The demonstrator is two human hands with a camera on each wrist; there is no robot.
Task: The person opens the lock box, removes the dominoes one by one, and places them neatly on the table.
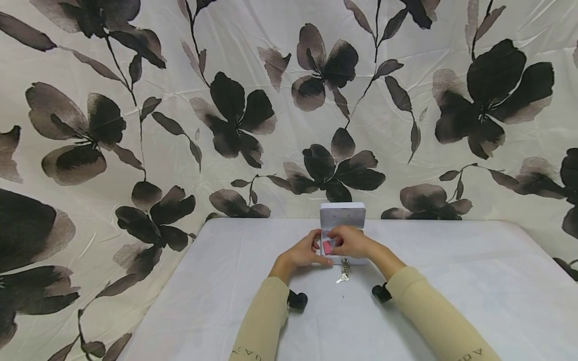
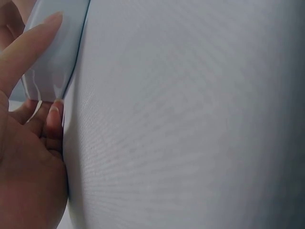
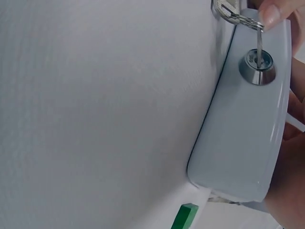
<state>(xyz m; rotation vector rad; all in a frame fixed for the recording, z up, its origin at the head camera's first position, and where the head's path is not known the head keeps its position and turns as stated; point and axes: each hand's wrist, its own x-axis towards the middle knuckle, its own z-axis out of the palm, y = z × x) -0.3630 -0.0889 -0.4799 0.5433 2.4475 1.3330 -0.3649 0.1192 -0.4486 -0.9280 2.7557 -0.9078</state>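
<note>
A small pale cash box [image 1: 356, 261] stands on the table with its lid [image 1: 343, 216] raised. My left hand [image 1: 303, 251] grips its left end, thumb [image 2: 40, 40] along the front face and fingers round the side. My right hand [image 1: 353, 241] reaches over the front edge into the box, fingers bent. Right by its fingertips is a pink block [image 1: 327, 247]; whether they pinch it, I cannot tell. A key sits in the round lock [image 3: 258, 67] on the front, and more keys [image 1: 344, 276] hang from its ring.
A green block [image 3: 185, 217] shows beside the box's right end in the right wrist view. The white-covered table [image 1: 217, 281] stretches out on both sides. Behind it hangs a flower-print cloth [image 1: 280, 125]. Dark wrist cameras [image 1: 297, 301] sit below the sleeves.
</note>
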